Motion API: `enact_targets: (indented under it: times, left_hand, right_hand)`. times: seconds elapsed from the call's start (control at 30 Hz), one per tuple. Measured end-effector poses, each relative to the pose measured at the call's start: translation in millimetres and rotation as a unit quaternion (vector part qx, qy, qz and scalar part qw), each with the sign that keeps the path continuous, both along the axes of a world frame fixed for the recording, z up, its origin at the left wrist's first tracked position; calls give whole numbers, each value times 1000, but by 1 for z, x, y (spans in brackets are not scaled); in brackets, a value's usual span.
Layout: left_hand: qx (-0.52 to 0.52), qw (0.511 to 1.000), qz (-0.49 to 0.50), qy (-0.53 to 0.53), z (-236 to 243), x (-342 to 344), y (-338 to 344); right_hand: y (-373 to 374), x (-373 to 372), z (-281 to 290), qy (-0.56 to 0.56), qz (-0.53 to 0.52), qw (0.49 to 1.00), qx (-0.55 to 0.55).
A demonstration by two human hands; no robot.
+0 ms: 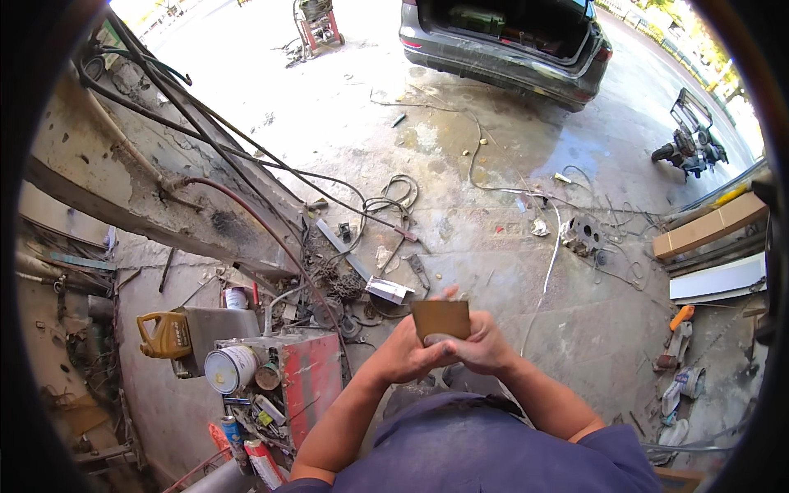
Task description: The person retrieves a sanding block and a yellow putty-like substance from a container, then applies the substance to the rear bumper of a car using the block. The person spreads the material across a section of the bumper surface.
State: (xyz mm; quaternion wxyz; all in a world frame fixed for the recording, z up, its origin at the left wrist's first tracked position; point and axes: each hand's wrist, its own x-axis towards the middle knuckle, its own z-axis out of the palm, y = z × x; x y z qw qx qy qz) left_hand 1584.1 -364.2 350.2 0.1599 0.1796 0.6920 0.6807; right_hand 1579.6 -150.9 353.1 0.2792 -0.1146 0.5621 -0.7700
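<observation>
In front of my body, both hands hold a small brown rectangular sheet with a flat, matte face, possibly sandpaper. My left hand is closed at its left and lower edge, thumb pointing inward. From the other side my right hand grips it, and the thumbs meet at the lower edge. Fingers behind the sheet are mostly hidden; one fingertip shows above its top edge. Beyond my hands, a white folded piece lies on the floor.
A red cabinet at my left bears a paint can and spray cans. Near it is a golden jug. Cables and a white hose cross the floor. A metal engine part lies right; a car stands ahead, trunk raised.
</observation>
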Motion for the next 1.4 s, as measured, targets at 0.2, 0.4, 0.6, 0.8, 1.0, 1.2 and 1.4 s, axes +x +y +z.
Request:
enact_targets:
  times: [0.2, 0.4, 0.6, 0.8, 1.0, 1.2, 1.4]
  left_hand:
    - [211, 954, 81, -200, 2, 5, -2]
    - [319, 911, 105, -239, -38, 18, -39]
    - [309, 879, 279, -232, -45, 37, -40]
    - [253, 817, 480, -197, -99, 59, -64]
    - [236, 790, 534, -189, -77, 47, -26]
    - [193, 817, 503, -208, -63, 14, 64]
    - [171, 812, 525, -189, -62, -14, 127]
  right_hand:
    - [-2, -7, 35, 7, -171, 984, 49]
    - [38, 16, 17, 23, -246, 965, 93]
    - [75, 36, -12, -20, -292, 948, 127]
    - [121, 6, -45, -20, -334, 933, 130]
    - [211, -57, -61, -16, -359, 920, 155]
    - [298, -99, -85, -52, -424, 898, 103]
    - [352, -122, -107, -62, -422, 895, 132]
